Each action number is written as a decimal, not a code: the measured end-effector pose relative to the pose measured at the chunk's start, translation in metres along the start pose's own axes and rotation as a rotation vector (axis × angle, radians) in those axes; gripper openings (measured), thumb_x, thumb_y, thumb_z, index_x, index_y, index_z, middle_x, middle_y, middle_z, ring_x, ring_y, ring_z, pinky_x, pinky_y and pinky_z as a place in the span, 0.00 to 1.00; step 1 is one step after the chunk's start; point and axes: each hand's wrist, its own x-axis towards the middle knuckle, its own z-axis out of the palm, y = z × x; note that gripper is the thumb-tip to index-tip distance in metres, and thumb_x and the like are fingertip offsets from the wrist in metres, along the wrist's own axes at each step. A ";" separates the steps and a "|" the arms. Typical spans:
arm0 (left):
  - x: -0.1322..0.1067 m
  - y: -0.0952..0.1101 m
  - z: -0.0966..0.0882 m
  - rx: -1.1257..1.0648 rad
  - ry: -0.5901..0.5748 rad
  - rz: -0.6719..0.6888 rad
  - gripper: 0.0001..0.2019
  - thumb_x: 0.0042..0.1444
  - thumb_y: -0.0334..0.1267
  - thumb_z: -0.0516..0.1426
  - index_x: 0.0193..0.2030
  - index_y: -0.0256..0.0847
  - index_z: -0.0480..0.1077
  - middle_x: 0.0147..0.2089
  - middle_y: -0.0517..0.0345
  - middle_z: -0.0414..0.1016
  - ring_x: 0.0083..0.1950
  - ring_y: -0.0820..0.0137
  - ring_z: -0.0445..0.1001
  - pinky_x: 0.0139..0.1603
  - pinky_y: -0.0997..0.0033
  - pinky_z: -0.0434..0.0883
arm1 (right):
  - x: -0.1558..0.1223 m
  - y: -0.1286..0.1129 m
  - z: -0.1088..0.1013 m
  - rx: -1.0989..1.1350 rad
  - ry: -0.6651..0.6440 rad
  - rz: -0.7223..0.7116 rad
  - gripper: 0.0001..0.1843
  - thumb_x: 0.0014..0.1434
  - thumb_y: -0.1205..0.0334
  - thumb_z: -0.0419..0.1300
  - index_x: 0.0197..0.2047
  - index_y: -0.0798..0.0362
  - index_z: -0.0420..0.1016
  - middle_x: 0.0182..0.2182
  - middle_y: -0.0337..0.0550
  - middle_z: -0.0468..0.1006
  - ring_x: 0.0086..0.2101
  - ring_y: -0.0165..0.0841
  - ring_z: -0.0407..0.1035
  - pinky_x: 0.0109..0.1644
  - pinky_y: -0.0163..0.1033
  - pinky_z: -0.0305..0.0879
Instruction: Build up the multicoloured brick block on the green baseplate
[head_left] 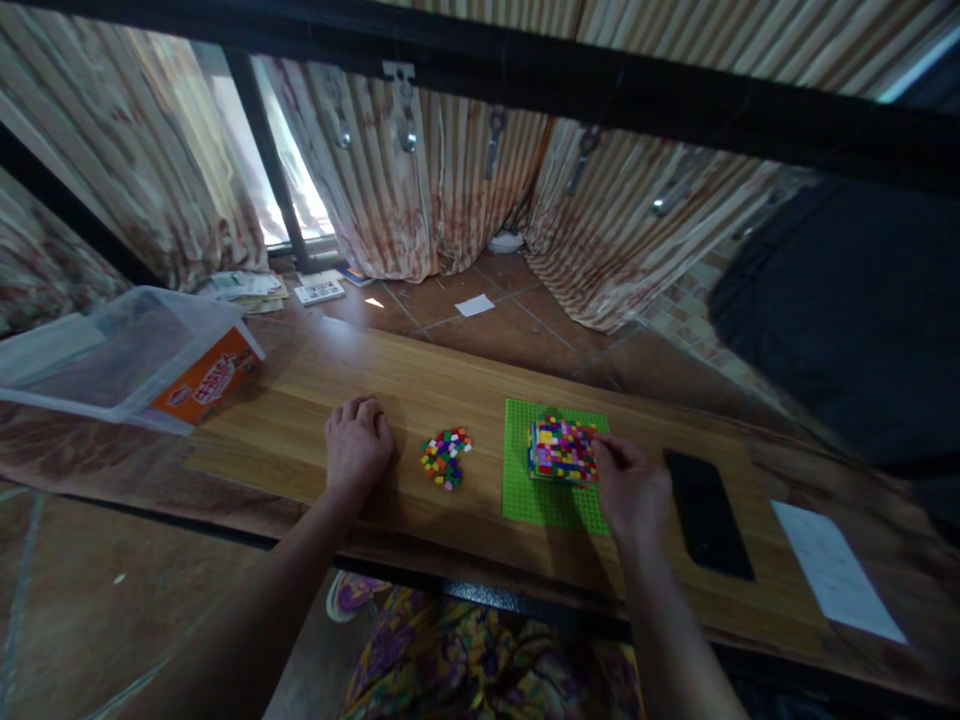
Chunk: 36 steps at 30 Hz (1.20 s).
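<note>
Striped, floral-edged curtains [390, 200] hang behind a long wooden counter [360, 362], seen from above by the person at its near side. Both arms reach forward over it, bare at the forearm, set well apart.

From the lower left, the left forearm [255, 590] slants up and inward. Its hand, the left hand [358, 442], rests palm down on the wood, knuckles raised and fingers curled under; whether anything is tucked beneath them cannot be told. Just to its right lies a loose pile of small bricks [442, 455] in many colours, apart from the fingers.

From the lower right, the right forearm [667, 610] angles up and slightly left. The right hand [636, 495] has its back turned up, with the thumb and bent index finger drawn together at the right edge of a multicoloured brick block [561, 450]. The fingertips are small and partly hidden, so it cannot be told whether they pinch a brick or only touch the block. That block sits on a green studded baseplate [517, 500], right of the loose pile.

Beyond the right hand lie a black phone [706, 512] and a white sheet [838, 570]. At the far left stands a clear plastic bin [150, 345] with an orange label [206, 378].
</note>
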 end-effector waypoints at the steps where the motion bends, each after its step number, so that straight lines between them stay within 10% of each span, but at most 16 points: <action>1: 0.000 0.000 0.000 0.003 0.000 0.000 0.13 0.59 0.37 0.49 0.45 0.39 0.72 0.52 0.45 0.73 0.53 0.53 0.68 0.55 0.53 0.65 | 0.001 0.000 0.002 -0.032 -0.003 -0.018 0.20 0.56 0.50 0.56 0.39 0.57 0.81 0.34 0.52 0.83 0.34 0.41 0.75 0.40 0.44 0.68; 15: 0.000 -0.001 0.001 -0.003 -0.002 -0.006 0.14 0.59 0.37 0.49 0.46 0.39 0.73 0.52 0.45 0.73 0.53 0.53 0.68 0.55 0.52 0.64 | -0.008 -0.007 0.023 -0.370 0.072 -0.175 0.21 0.63 0.54 0.48 0.41 0.54 0.81 0.36 0.52 0.82 0.35 0.41 0.73 0.40 0.43 0.63; 27: 0.000 0.001 -0.001 -0.011 -0.002 -0.008 0.14 0.59 0.37 0.49 0.46 0.39 0.73 0.52 0.45 0.73 0.53 0.53 0.68 0.56 0.52 0.64 | 0.005 0.000 0.021 -0.012 0.009 0.030 0.16 0.54 0.54 0.59 0.40 0.56 0.79 0.33 0.50 0.82 0.31 0.40 0.76 0.37 0.41 0.67; 36: -0.001 0.000 0.001 0.000 -0.007 -0.015 0.14 0.60 0.38 0.49 0.46 0.39 0.73 0.53 0.45 0.73 0.54 0.53 0.68 0.56 0.52 0.64 | 0.011 -0.007 0.018 -0.142 -0.016 -0.012 0.14 0.53 0.57 0.57 0.38 0.54 0.79 0.29 0.48 0.82 0.30 0.39 0.75 0.35 0.41 0.65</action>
